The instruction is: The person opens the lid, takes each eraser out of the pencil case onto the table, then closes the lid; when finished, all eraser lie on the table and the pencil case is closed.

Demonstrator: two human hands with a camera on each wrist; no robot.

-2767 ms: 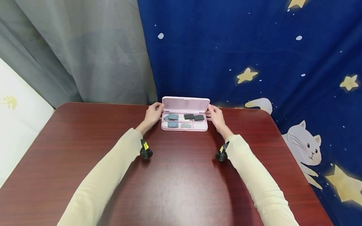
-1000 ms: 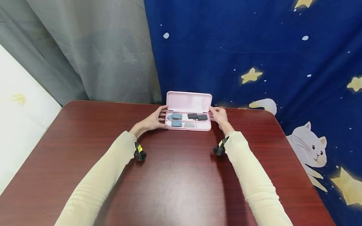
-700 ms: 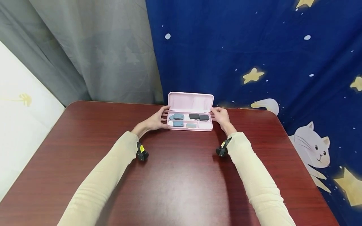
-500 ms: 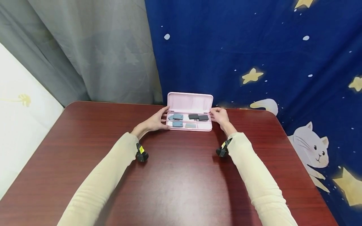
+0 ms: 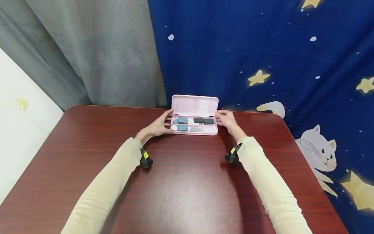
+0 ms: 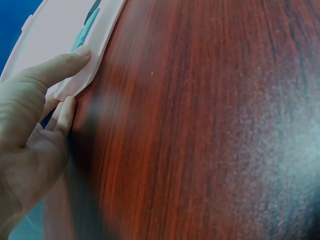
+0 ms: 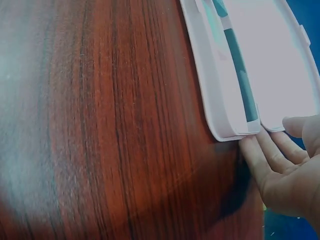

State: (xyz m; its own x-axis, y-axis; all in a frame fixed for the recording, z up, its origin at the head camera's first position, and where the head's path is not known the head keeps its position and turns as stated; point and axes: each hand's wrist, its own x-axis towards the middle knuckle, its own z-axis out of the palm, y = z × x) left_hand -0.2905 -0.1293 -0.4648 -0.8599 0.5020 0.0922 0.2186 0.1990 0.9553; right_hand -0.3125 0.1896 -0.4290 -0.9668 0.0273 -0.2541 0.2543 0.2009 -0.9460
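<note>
As your arms reach forward: Cream sleeves run up both sides, black wrist devices at the cuffs, hands angled inward.
Left hand: Your left hand grips the left end of a pink case, thumb over the front corner, fingers spread along the end.
Right hand: Your right hand touches the right end with fingers extended, thumb tip at the lid's lower corner; whether it pinches the lid, you cannot tell.
Pink case: It lies near the far edge of the table, lid raised, blue-grey pieces and black pieces inside.
Table: Glossy reddish-brown wood, light glaring at centre.
Curtains: Grey curtain at left, blue curtain at right with yellow stars and a cat.
Edges: Behind the case, the far table edge sits close to the curtains; tabletop stretches between your forearms and well out to either side.
</note>
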